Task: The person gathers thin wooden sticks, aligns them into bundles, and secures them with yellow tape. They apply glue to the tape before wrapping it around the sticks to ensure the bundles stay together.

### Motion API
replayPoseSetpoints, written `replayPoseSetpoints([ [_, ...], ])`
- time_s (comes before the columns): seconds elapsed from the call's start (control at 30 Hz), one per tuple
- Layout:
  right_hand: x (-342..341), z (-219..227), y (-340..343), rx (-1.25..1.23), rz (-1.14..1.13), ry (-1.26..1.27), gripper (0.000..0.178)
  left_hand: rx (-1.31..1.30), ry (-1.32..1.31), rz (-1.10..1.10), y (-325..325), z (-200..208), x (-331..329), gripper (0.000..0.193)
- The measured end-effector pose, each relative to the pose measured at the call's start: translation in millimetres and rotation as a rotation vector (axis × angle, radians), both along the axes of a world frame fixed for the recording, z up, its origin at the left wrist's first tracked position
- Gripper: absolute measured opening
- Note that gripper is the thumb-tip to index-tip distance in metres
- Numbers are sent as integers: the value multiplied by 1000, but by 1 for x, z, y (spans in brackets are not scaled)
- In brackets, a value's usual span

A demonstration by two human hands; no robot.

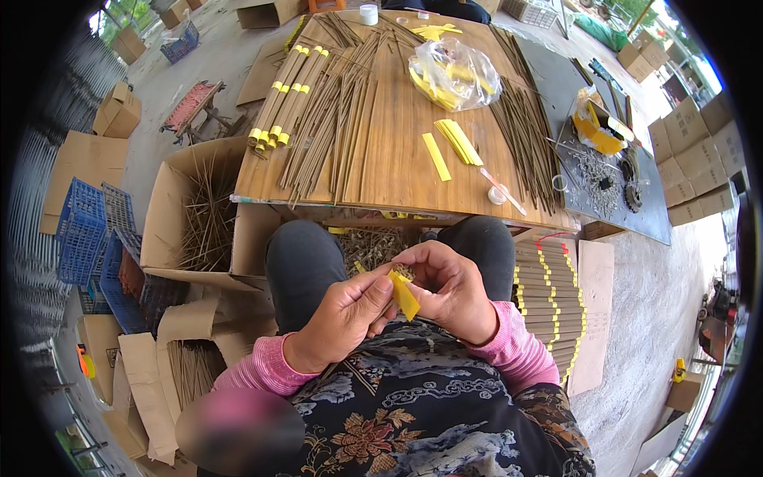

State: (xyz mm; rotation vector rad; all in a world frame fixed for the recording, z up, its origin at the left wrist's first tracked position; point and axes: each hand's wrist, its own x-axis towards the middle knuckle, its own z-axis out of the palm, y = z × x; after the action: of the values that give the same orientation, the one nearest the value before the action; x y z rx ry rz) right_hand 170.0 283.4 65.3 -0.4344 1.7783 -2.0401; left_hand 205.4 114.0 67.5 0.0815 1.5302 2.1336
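Your broad brown wooden counter [397, 163] looks smooth and glossy, your flat yellow paper strip [406, 299] smooth, the thin brown sticks [522, 139] matt, the clear plastic bag [465, 73] shiny.

We count, at the grip: one left hand [340, 316], one right hand [456, 300], one brown stick bundle [404, 272], at least one yellow paper strip [406, 300]. Ahead of the grip, we list: one wooden table [397, 143], one small white pot [497, 194], one lone flat strip [436, 157], one fanned strip stack [456, 141], one clear plastic bag [455, 75], one white jar [369, 14]. Left of the grip: two open stick-filled cartons [165, 211].
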Motion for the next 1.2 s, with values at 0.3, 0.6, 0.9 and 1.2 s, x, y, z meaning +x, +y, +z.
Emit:
replayPoseSetpoints([
  [0.3, 2, 7, -3, -86, -12, -119, 24, 9, 22, 6, -1, -1, -2, 47],
  [0.6, 2, 1, -7, -128, -26, -103, 22, -11, -10, 40, 1, 3, -3, 44],
  [0.9, -2, 0, -2, -110, -30, -96, 23, 203, -276, -28, -10, 4, -8, 26],
  [1.2, -5, 0, 4, -144, 43, -96, 27, 180, -273, -46, -3, 9, -6, 27],
])
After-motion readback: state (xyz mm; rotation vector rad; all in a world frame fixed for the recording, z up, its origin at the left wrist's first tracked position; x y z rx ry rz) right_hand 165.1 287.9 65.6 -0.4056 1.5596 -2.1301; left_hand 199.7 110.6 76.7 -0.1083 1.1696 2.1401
